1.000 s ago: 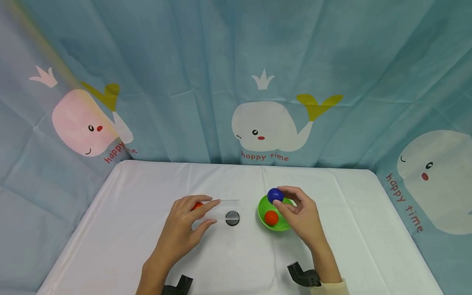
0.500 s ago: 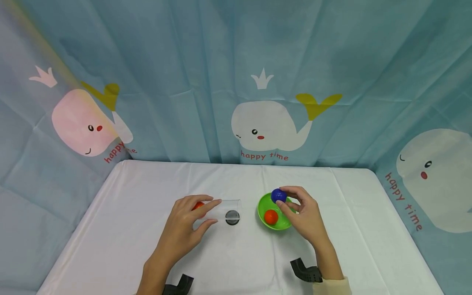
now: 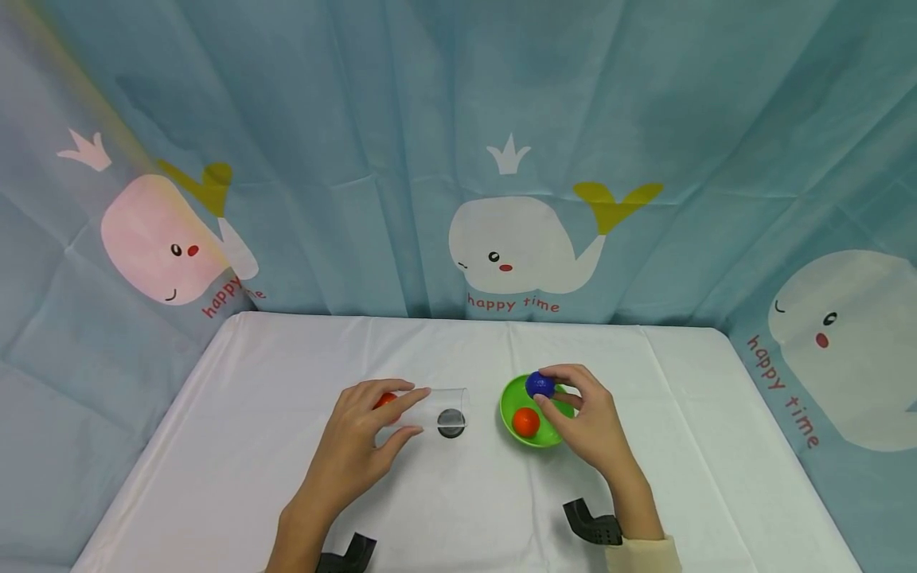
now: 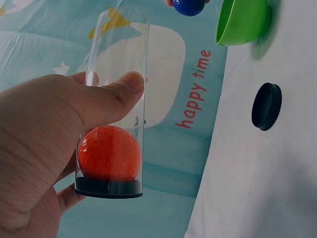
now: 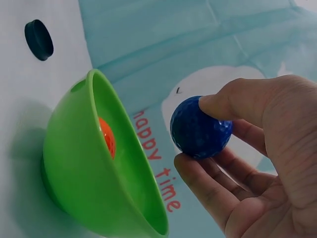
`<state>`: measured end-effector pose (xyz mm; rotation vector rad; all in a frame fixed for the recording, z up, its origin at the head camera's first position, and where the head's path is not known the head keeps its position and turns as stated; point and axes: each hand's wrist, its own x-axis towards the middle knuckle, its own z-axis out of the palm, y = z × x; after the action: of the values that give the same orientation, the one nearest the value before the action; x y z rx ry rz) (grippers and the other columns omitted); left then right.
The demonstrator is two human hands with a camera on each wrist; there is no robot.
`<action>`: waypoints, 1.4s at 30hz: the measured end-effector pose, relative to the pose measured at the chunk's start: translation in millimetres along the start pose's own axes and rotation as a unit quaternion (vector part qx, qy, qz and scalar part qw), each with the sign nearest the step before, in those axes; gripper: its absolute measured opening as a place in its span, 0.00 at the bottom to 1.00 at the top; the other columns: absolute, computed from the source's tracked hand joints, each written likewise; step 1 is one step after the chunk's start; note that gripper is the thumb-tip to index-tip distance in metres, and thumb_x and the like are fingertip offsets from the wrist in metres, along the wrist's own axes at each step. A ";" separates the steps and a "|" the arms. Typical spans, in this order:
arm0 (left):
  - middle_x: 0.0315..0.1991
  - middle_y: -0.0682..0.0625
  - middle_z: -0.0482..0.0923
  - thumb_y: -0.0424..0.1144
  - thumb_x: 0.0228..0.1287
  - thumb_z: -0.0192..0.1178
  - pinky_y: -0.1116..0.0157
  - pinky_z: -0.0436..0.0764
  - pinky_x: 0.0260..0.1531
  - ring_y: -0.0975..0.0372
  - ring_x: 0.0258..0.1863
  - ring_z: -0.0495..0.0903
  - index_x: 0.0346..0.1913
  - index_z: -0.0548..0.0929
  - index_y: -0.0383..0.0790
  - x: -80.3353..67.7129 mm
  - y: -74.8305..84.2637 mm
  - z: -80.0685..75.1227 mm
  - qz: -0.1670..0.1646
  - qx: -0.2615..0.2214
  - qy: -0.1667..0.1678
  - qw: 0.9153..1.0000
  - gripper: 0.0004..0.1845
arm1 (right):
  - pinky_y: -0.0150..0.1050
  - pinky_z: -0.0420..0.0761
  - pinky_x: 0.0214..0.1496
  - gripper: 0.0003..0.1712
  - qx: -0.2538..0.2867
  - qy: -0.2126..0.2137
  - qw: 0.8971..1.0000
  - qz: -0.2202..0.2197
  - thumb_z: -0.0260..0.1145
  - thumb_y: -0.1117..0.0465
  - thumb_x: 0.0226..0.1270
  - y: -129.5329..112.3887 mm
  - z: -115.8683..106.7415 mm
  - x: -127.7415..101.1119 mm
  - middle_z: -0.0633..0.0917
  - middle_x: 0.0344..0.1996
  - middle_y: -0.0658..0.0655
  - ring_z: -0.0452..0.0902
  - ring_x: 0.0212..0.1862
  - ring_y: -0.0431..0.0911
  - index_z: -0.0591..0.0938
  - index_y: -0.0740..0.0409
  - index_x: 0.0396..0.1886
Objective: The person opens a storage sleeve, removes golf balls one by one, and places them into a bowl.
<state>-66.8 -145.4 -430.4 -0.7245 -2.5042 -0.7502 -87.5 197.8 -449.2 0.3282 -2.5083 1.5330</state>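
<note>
White table [image 3: 286,374], green bowl [image 3: 510,398], black cap [image 3: 451,422]

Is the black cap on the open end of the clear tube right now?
No, the black cap lies on the white table, apart from the clear tube that the left hand holds.

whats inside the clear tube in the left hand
One orange ball sits at the capped black end of the clear tube, gripped by the left hand. The rest looks empty; fingers cover part.
</note>
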 end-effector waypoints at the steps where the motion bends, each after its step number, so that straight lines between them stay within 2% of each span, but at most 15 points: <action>1: 0.58 0.54 0.84 0.39 0.54 0.82 0.49 0.74 0.64 0.55 0.60 0.80 0.65 0.85 0.61 -0.1 0.0 -0.1 -0.001 0.000 0.000 1.000 0.34 | 0.42 0.89 0.58 0.21 -0.001 0.001 1.000 0.000 0.76 0.68 0.67 0.0 0.1 0.0 0.84 0.57 0.58 0.84 0.60 0.53 0.84 0.57 0.59; 6: 0.58 0.55 0.83 0.39 0.54 0.82 0.50 0.74 0.64 0.55 0.60 0.80 0.66 0.85 0.63 -0.3 0.0 -0.3 -0.004 -0.001 -0.003 1.000 0.35 | 0.41 0.89 0.56 0.22 -0.005 0.005 1.000 -0.003 0.76 0.69 0.66 0.6 0.5 -0.1 0.84 0.56 0.59 0.84 0.59 0.53 0.84 0.58 0.58; 14: 0.58 0.55 0.84 0.39 0.55 0.82 0.49 0.74 0.64 0.55 0.60 0.80 0.65 0.86 0.59 -0.2 0.5 -0.8 -0.007 -0.003 -0.004 1.000 0.33 | 0.41 0.89 0.56 0.21 -0.009 -0.003 1.000 -0.005 0.76 0.69 0.66 6.6 2.3 0.1 0.84 0.56 0.58 0.85 0.59 0.53 0.83 0.59 0.58; 19: 0.58 0.54 0.84 0.38 0.54 0.82 0.49 0.74 0.64 0.55 0.60 0.80 0.65 0.86 0.58 -0.6 0.4 -0.8 -0.006 -0.005 -0.004 1.000 0.33 | 0.45 0.89 0.57 0.20 -0.019 -0.001 1.000 -0.013 0.75 0.70 0.67 7.5 2.9 0.2 0.84 0.55 0.58 0.85 0.58 0.54 0.84 0.60 0.57; 27: 0.58 0.55 0.83 0.40 0.55 0.82 0.48 0.74 0.64 0.55 0.61 0.80 0.66 0.84 0.64 -0.3 -0.9 -0.2 -0.010 -0.003 -0.007 1.000 0.35 | 0.52 0.88 0.60 0.18 -0.053 0.026 0.998 -0.025 0.74 0.71 0.67 6.1 1.6 1.4 0.86 0.54 0.56 0.85 0.57 0.56 0.85 0.63 0.55; 34: 0.59 0.55 0.83 0.40 0.55 0.82 0.48 0.74 0.64 0.55 0.61 0.80 0.67 0.84 0.64 -0.8 -1.7 0.5 -0.012 -0.002 -0.008 1.000 0.35 | 0.51 0.88 0.60 0.16 -0.047 0.019 0.998 -0.027 0.73 0.68 0.71 5.0 2.5 1.4 0.87 0.54 0.58 0.85 0.57 0.57 0.85 0.62 0.56; 42: 0.58 0.54 0.84 0.39 0.54 0.82 0.48 0.74 0.65 0.55 0.61 0.80 0.66 0.85 0.61 -0.7 -1.3 0.9 -0.008 0.001 -0.005 1.000 0.34 | 0.50 0.87 0.62 0.16 -0.009 0.013 0.999 -0.031 0.71 0.67 0.73 2.7 4.9 0.9 0.86 0.56 0.61 0.84 0.57 0.56 0.84 0.65 0.57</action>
<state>-67.2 -146.1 -431.9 -0.7111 -2.5213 -0.7523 -89.3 194.5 -453.5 0.3773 -2.4660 1.4822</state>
